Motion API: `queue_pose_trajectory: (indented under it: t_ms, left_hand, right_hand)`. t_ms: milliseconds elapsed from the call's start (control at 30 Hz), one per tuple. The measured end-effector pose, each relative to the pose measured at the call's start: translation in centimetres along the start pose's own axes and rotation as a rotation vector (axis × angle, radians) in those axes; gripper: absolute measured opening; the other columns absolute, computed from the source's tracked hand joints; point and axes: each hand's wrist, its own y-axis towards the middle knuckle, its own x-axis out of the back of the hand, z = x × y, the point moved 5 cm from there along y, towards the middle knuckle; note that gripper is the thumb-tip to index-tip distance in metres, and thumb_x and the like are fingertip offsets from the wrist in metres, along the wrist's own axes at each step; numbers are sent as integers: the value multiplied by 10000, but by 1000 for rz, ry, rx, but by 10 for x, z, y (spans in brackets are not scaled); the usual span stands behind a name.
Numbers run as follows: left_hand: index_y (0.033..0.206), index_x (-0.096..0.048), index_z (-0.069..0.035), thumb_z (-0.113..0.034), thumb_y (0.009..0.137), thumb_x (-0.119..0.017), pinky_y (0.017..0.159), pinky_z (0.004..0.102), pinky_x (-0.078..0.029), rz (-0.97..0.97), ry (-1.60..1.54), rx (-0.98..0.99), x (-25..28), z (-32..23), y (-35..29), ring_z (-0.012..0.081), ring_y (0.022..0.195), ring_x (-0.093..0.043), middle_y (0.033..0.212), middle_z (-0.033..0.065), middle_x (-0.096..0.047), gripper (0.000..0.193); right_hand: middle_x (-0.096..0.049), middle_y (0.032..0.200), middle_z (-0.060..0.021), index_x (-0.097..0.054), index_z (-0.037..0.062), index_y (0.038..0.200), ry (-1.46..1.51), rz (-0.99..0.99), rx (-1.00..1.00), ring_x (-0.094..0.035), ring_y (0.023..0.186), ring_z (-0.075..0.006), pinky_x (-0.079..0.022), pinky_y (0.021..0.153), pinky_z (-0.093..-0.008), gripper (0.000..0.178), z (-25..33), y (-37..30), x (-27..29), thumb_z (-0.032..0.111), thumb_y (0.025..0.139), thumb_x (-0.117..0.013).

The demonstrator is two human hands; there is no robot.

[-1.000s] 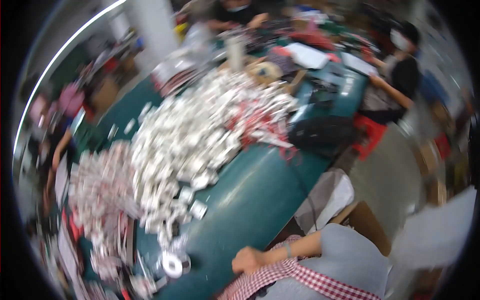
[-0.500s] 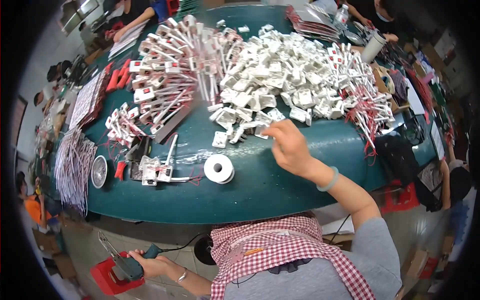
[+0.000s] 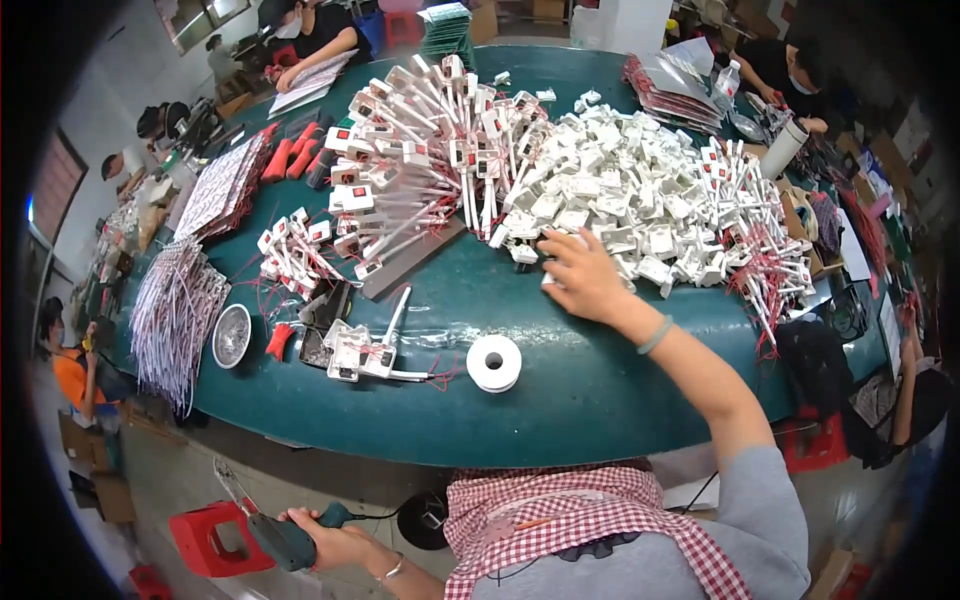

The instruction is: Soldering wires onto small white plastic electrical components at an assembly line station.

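Note:
My left hand (image 3: 325, 540) is below the table's front edge, wrapped round the handle of a dark green corded soldering gun (image 3: 283, 543). The tool's long thin metal front points up and left, above a red plastic stool (image 3: 205, 550). Over at the near edge of a heap of white plastic cases (image 3: 640, 190), my right hand (image 3: 583, 275) lies palm down with its fingers apart. Its fingertips touch the cases, and a bit of white shows under them. Nearer me stand a white spool (image 3: 494, 363) and, to its left, a few white cases with red wires (image 3: 360, 352).
Wired white units with red switches (image 3: 400, 160) fan out left of the heap; more wired pieces (image 3: 755, 245) lie right of it. A metal bowl (image 3: 231, 336), striped wire bundles (image 3: 180, 320) and red-handled tools (image 3: 295, 150) are at left. Other people work around the table.
The view has shifted, so the table sits lower and further right. My right hand has spread from a pinch onto the heap's edge. Loose cases there have moved. My left hand keeps its grip.

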Motion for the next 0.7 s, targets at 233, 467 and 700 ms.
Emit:
queue_pose_trajectory:
  t_ms: [233,467,700]
  left_hand:
    - [1013,-583,60,53,874,-657,571,232,-463,44,-88,60,-30,-9,-14,134,706,-557,961,97,-642,158]
    - [1014,-582,63,42,871,-664,574,230,-454,79,-107,42,-46,-18,-20,130,703,-540,959,93,-634,167]
    - [1049,-594,46,64,889,-637,569,234,-453,78,-67,73,-48,-24,-29,125,709,-541,965,86,-633,167]
  right_hand:
    - [-594,1244,-81,-653,77,915,130,-50,0,-495,1254,-255,-360,1057,-475,169,-14,-7,21,205,817,-704]
    - [-590,1087,-99,-631,43,851,178,-466,-240,-531,1022,-295,-437,840,-419,99,-14,81,8,126,816,-673]
    - [-510,955,-105,-655,36,739,-7,-311,-567,-477,959,-313,-402,799,-438,207,-27,133,-45,220,736,-750]
